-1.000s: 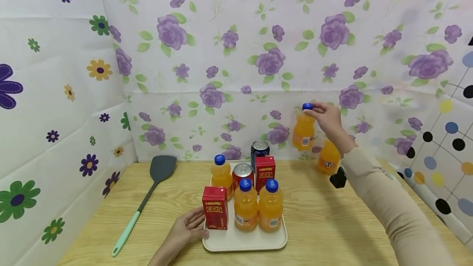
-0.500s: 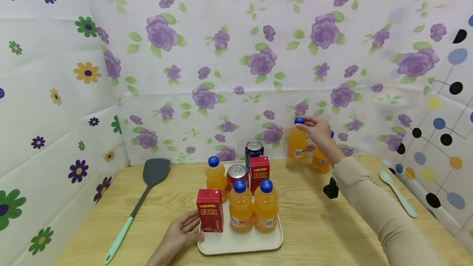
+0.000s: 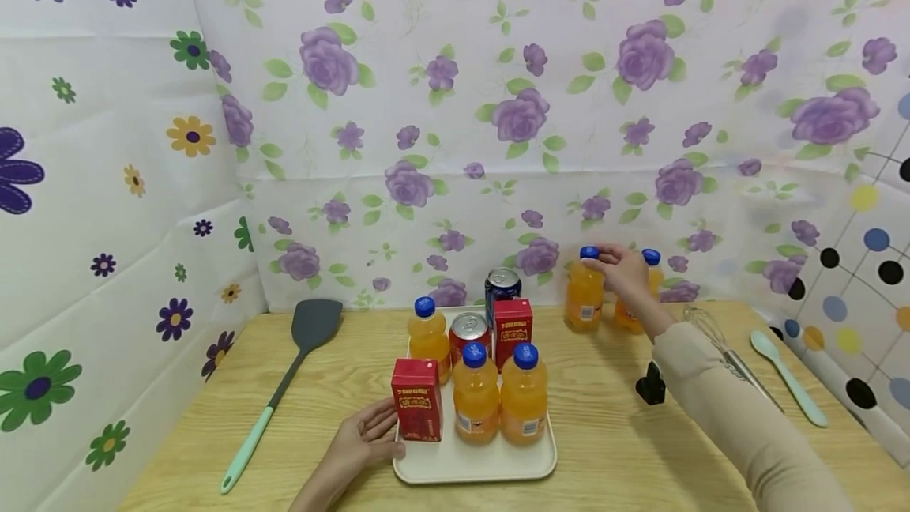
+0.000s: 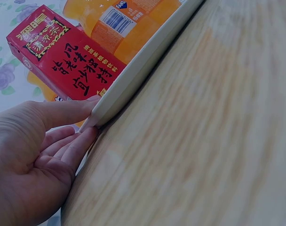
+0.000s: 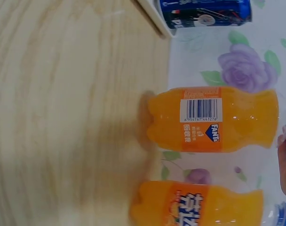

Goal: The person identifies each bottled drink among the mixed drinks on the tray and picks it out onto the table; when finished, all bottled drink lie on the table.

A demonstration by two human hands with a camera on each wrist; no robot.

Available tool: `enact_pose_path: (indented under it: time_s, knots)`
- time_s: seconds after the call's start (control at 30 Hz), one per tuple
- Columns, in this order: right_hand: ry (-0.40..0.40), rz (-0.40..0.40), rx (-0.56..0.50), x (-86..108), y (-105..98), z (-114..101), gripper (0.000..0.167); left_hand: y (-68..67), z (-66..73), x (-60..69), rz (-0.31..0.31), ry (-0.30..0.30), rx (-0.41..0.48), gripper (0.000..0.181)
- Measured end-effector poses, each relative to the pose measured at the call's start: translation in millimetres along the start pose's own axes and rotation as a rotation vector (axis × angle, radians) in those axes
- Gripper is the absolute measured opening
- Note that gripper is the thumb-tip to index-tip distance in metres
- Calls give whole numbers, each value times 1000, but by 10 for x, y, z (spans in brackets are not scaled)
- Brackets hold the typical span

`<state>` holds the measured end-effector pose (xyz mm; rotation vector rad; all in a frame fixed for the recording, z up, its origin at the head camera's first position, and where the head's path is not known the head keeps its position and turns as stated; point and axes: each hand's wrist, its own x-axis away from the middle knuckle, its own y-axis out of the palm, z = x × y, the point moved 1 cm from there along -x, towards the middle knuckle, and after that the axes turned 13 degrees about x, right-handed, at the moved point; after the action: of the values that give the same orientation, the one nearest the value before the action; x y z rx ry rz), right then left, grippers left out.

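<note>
My right hand (image 3: 624,271) grips a Fanta orange soda bottle (image 3: 584,300) by its blue-capped neck, upright at the table's back edge; in the right wrist view its base (image 5: 154,120) is at or just above the wood, I cannot tell which. Another Fanta bottle (image 5: 199,207) stands beside it, partly behind the hand in the head view. My left hand (image 3: 359,441) pinches the rim of a cream tray (image 3: 476,467) at its front left corner, thumb above and fingers beneath. On the tray are a red drink carton (image 3: 417,401), several orange soda bottles (image 3: 476,397), and another carton (image 3: 512,330).
A red can (image 3: 469,330) and a dark blue can (image 3: 502,287) are also on the tray. A spatula (image 3: 284,378) lies to the left. To the right are a small black object (image 3: 650,385), a whisk (image 3: 732,354) and a pale green spoon (image 3: 789,378). Patterned cloth hangs behind.
My right hand has lowered the held bottle from mid-air down to table level, left of the other bottle. My left hand stays on the tray's rim. The head view shifted slightly.
</note>
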<state>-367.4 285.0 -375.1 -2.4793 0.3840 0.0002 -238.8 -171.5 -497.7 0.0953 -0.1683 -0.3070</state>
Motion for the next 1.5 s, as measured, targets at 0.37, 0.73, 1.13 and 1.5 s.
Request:
enact_pose_path:
  time_s: [0.37,0.73,1.13,1.5]
  knots:
    - [20,5,-76,15,83,94,63,-2,-29,36,20,6,-5,85]
    - [21,-71,-89,52,1,-5,62,-29,-25,62,19,2,4,84]
    - [-121,-123,-149,180,-186,-517,62,-37,-31,69,31,-3,15,85]
    - [-192,-245,-185,579,-71,-762,61,-34,-22,57,9,-17,21,85]
